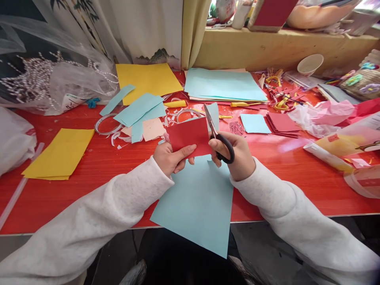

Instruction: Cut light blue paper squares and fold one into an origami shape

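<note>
My left hand [172,156] is closed on a red paper piece [188,136], its thumb lying on the front face. The fingers of my right hand [236,154] are wrapped round black-handled scissors [227,148], whose blades point up and away beside the red paper's right edge. Below both hands a large light blue sheet [198,206] lies on the red table [118,202] and hangs over its front edge. Another light blue piece [213,113] shows behind the scissor blades.
Yellow sheets [148,81] and a blue stack [222,85] lie at the back. Left are yellow strips [61,152], a tape roll [108,124] and scraps. Small blue squares [255,123], red squares [283,123] and plastic wrapping [353,134] lie right.
</note>
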Tool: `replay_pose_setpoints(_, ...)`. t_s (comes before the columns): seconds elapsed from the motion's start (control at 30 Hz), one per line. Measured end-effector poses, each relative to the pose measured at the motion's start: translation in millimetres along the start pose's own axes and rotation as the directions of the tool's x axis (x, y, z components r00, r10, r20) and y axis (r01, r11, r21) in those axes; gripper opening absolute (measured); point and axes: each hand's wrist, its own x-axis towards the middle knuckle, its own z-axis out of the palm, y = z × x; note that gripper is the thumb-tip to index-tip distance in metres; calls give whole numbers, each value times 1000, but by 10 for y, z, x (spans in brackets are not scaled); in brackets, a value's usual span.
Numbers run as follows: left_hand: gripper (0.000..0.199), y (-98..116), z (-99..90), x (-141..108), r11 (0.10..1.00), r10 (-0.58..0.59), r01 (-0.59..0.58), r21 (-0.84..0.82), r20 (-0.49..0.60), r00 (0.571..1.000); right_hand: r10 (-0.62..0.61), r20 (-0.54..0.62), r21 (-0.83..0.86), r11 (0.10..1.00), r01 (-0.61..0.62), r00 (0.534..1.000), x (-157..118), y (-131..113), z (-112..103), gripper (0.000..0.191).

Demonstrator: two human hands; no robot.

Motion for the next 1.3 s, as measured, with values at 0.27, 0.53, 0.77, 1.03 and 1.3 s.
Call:
replay_pose_setpoints(0.27,32,75,-148,79,997,-56,51,62,84,995,-20,-15,36,999,21,1000,73,-8,-163,48)
replay_pose_setpoints(0.53,28,104,-153,44,946,-249,150,287,349,903,-22,-5,-74,997,22,1000,66,-30,-161,39)
replay_pose_setpoints(0.77,25,117,-120,33,953,-226,160,259,250,942,-81,-40,-89,993,77,996,39,-9,-139,32)
replay_pose_setpoints(1.03,23,165,-80,47,998,-50,52,32,-65,997,-102,-159,-137,987,80,982,40,87,-81,32)
replay_pose_setpoints(1.3,24,139,-126,83,990,-49,42,-132,-46,998,-227,-195,-165,966,196,954,17,108,-42,29)
